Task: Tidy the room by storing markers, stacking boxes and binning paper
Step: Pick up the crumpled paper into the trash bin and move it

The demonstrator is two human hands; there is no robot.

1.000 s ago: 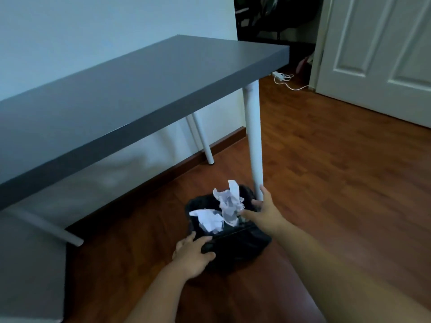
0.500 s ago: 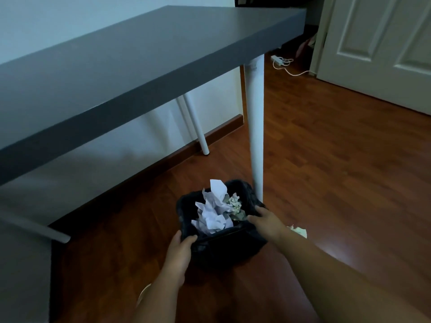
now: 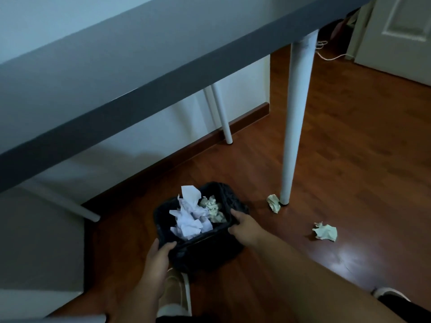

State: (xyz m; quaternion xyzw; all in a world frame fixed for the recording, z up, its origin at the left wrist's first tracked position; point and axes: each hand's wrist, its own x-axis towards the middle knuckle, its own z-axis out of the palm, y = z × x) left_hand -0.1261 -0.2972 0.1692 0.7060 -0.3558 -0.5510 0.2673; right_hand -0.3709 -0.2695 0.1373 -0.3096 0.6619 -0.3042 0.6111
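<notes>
A small black bin (image 3: 205, 250) lined with a dark bag stands on the wooden floor in front of the grey table. Crumpled white paper (image 3: 190, 217) and a greenish wad (image 3: 213, 208) fill its top. My left hand (image 3: 158, 255) grips the bin's near left rim. My right hand (image 3: 245, 227) grips its right rim. Two crumpled paper balls lie loose on the floor: one (image 3: 274, 202) beside the foot of the table's front leg, another (image 3: 326, 231) further right.
The grey table (image 3: 140, 73) overhangs the bin on the left, with white legs (image 3: 293, 127) close by. A white door (image 3: 401, 36) and a white cable (image 3: 326, 55) are at the far right. My shoes (image 3: 177, 294) stand just behind the bin.
The bin has shifted left and nearer to me, away from the table leg. Two paper balls on the floor have come into view. Both hands have stayed on the rim.
</notes>
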